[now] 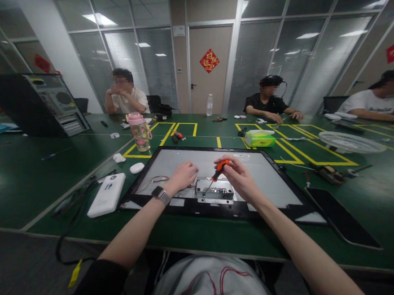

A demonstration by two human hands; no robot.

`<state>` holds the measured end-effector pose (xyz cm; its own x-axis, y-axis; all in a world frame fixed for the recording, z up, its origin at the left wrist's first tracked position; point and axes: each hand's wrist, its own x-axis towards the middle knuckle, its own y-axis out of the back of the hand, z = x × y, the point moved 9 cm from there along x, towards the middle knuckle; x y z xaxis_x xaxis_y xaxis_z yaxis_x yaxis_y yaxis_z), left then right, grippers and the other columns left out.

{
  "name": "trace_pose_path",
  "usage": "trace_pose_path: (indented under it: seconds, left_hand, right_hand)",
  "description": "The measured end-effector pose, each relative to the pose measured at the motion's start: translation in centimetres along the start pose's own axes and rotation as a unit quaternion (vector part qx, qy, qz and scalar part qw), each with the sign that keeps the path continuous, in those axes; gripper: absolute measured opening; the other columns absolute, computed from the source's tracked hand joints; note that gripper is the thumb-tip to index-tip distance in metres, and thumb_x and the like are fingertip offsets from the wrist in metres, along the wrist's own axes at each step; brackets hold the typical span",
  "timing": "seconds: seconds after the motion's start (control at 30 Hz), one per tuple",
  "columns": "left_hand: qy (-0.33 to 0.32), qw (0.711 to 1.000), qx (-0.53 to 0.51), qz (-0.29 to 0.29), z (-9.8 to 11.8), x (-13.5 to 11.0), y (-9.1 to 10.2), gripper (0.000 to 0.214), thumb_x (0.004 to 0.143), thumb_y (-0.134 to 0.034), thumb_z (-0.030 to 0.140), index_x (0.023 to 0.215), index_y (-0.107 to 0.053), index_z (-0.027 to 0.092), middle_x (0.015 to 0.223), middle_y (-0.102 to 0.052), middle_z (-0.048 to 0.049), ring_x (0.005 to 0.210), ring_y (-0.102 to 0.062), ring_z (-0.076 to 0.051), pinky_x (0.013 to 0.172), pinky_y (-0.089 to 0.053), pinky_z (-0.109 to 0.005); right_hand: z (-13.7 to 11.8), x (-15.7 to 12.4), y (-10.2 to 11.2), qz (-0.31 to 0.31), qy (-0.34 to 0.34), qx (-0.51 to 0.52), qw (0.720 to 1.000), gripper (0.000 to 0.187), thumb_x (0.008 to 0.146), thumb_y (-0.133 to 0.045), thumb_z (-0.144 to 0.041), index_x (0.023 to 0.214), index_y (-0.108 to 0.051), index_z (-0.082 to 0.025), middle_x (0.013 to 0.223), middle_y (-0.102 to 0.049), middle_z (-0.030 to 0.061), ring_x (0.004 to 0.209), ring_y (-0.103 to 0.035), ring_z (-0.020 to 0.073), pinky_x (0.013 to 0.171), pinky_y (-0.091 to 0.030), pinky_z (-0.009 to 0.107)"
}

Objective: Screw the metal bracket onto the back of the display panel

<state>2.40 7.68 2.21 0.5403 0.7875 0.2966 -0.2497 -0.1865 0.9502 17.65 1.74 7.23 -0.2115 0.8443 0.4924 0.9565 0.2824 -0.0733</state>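
Note:
My right hand grips a screwdriver with an orange and black handle. Its shaft slants down to the left, and the tip meets a metal bracket near the front of a flat display panel. The panel lies with its grey side up in a black frame. My left hand, with a watch on the wrist, rests over the panel at the bracket's left end. Its fingers reach forward loosely; their undersides are hidden. Thin wires lie left of that hand.
A white power bank and cables lie left of the panel, with a pink-lidded bottle behind. A black slab is at right. A green pack and a white grille stand farther back. Several people sit around the table.

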Motion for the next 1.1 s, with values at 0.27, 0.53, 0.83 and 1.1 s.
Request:
trace_pose_path:
  seconds: [0.27,0.53,0.83,1.1]
  left_hand:
    - [0.006,1.000,0.004,-0.012,-0.1,0.0,-0.1,0.026,0.092,-0.048,0.022,0.110,-0.064,0.015,0.105,-0.059,-0.0100,0.099,-0.054,-0.022,0.091,-0.044,-0.035]
    - [0.005,1.000,0.005,-0.011,0.0,0.0,0.0,0.026,0.092,-0.047,0.023,0.110,-0.065,0.016,0.106,-0.059,-0.0098,0.098,-0.055,-0.022,0.090,-0.045,-0.036]
    - [0.003,1.000,0.000,-0.005,-0.1,0.0,-0.2,0.026,0.091,-0.047,0.022,0.110,-0.064,0.017,0.105,-0.059,-0.0093,0.098,-0.054,-0.022,0.091,-0.045,-0.036]
    - [0.007,1.000,0.010,-0.011,0.0,0.0,0.0,0.025,0.092,-0.048,0.023,0.109,-0.065,0.016,0.106,-0.059,-0.0098,0.100,-0.055,-0.022,0.091,-0.045,-0.036]
  right_hand:
    - [1.0,0.3,0.3,-0.001,-0.059,0.118,0.991,0.027,0.083,-0.063,-0.043,0.106,-0.063,-0.029,0.094,-0.067,0.0026,0.093,-0.064,0.0183,0.092,-0.048,0.041]
    - [0.9,0.2,0.3,0.003,-0.060,0.111,0.992,0.024,0.079,-0.066,-0.049,0.085,-0.060,-0.026,0.096,-0.066,0.0032,0.091,-0.063,0.0193,0.092,-0.049,0.043]
    - [1.1,0.3,0.4,0.001,-0.065,0.106,0.992,0.027,0.084,-0.058,-0.047,0.104,-0.058,-0.028,0.088,-0.064,0.0030,0.087,-0.063,0.0194,0.092,-0.049,0.045]
    - [1.4,0.1,0.4,0.008,-0.080,0.135,0.987,0.025,0.076,-0.069,-0.048,0.089,-0.063,-0.027,0.098,-0.066,0.0030,0.092,-0.063,0.0187,0.095,-0.048,0.044]
